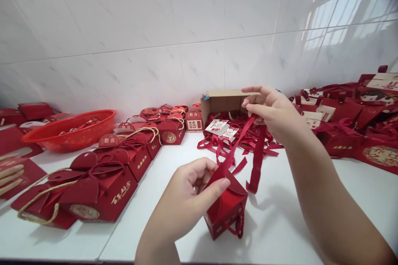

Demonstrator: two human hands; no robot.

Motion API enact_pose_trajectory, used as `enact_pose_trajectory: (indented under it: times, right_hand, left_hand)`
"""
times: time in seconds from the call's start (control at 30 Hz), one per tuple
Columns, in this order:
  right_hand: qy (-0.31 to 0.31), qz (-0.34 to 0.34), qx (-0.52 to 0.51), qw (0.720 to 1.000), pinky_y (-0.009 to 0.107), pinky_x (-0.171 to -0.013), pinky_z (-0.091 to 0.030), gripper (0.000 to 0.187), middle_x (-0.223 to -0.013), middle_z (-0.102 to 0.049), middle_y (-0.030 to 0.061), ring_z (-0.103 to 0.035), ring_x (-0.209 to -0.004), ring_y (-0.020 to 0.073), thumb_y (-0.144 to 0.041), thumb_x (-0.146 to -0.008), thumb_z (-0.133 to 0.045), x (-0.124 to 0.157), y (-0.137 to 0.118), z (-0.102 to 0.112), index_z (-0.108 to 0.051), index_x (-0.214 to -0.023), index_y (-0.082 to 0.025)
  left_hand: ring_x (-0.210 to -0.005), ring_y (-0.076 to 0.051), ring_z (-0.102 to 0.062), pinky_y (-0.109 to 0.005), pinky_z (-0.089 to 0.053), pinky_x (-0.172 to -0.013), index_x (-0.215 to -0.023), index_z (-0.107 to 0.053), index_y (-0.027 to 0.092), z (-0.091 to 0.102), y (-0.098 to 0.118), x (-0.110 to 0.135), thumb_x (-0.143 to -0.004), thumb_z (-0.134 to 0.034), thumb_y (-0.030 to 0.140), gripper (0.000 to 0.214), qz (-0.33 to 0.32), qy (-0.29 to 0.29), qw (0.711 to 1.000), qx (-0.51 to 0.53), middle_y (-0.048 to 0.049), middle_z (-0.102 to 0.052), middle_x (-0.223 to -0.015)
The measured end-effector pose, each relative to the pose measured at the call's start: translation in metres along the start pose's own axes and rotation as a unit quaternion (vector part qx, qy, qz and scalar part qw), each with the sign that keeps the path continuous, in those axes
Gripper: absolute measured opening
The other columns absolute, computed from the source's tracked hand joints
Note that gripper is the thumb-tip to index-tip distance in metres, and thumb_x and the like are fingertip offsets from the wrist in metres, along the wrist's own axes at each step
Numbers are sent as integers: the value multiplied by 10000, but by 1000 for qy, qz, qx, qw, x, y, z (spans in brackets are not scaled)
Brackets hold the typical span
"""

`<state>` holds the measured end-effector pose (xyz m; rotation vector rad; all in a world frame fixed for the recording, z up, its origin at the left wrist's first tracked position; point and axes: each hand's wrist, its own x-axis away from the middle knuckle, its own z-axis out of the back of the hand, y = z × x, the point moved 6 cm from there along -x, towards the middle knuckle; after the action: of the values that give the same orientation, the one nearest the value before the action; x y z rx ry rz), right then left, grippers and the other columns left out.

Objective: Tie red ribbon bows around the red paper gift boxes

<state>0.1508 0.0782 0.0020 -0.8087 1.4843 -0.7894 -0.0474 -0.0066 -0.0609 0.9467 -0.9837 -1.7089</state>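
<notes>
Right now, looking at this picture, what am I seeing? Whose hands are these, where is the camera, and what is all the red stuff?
There is no machine here. A person works with bare hands, and the one camera sits on their head, looking down. The left hand pinches a red ribbon at the top of a small red box on the white counter. The right hand holds the same ribbon higher up. Behind are a cardboard box with loose ribbons, closed red boxes and a red basin.

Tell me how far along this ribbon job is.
Done: closed red boxes stand in rows at left. In hand: left hand pinches the top of the small red box, right hand pulls a ribbon taut; no bow yet. Left: loose ribbons piled, more boxes at right.
</notes>
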Motion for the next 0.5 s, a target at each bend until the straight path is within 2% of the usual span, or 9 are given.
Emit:
enact_pose_trajectory:
  times: [0.03,0.1,0.13,0.2,0.27,0.3,0.37,0.43,0.5]
  right_hand:
    - [31,18,36,999,161,-372,-278,312,-758,-585,-13,-445,-505,59,-86,-701,-599,-2,0,6,-638,-979,-221]
    - [84,46,106,990,170,-370,-270,296,-731,-574,-18,-419,-474,58,-82,-706,-576,-4,1,17,-644,-956,-225]
    - [89,47,138,985,177,-373,-278,300,-719,-576,-18,-419,-464,62,-89,-704,-581,-5,2,21,-644,-962,-228]
    - [60,16,197,978,202,-407,-347,332,-743,-612,-2,-492,-505,98,-116,-688,-633,-7,10,23,-648,-997,-236]
    - [13,-39,239,970,256,-548,-466,361,-898,-669,38,-614,-725,185,-167,-669,-708,-5,19,19,-661,-1019,-244]
    - [-10,-61,248,967,291,-658,-499,357,-1009,-671,51,-622,-890,231,-209,-671,-735,-2,23,14,-669,-1020,-250]
    - [-77,-84,235,965,332,-834,-484,311,-1184,-627,37,-542,-1126,268,-334,-721,-729,6,25,-3,-683,-1021,-267]
    - [-200,-98,193,956,323,-850,-480,306,-1185,-628,20,-551,-1119,247,-467,-800,-632,19,26,-31,-681,-1041,-285]
    - [-322,-104,149,929,283,-781,-492,355,-1066,-663,18,-600,-987,201,-543,-860,-508,34,25,-57,-669,-1050,-289]
  left_hand:
    - [-520,-91,-451,-186,-390,-477,-775,-607,190,2,0,-1,-792,-632,368,180,-9,14,1000,-10,32,-512,-591]
    - [-631,-123,-540,-212,-449,-574,-785,-644,187,11,0,-2,-787,-638,344,157,-38,86,995,-18,-1,-602,-698]
    - [-666,-133,-562,-221,-462,-607,-797,-662,187,17,0,-2,-784,-644,335,149,-52,135,989,-18,-9,-625,-738]
    - [-701,-141,-580,-232,-472,-636,-816,-685,190,26,1,-1,-776,-659,319,138,-78,225,971,-22,-15,-644,-787]
    - [-734,-145,-585,-237,-476,-656,-833,-702,201,28,3,-1,-783,-661,292,111,-112,267,956,-52,-18,-637,-809]
    - [-753,-145,-584,-237,-476,-663,-847,-710,211,26,4,-1,-796,-651,270,98,-136,268,951,-76,-18,-625,-818]
    - [-795,-142,-574,-235,-474,-673,-888,-724,240,17,9,-3,-829,-612,216,129,-191,237,944,-126,-22,-593,-846]
    - [-816,-140,-560,-243,-474,-686,-937,-727,265,9,12,-5,-854,-570,172,200,-236,204,936,-163,-27,-565,-869]
    - [-841,-147,-551,-259,-475,-704,-958,-724,272,6,13,-5,-862,-552,151,232,-258,191,929,-185,-32,-554,-883]
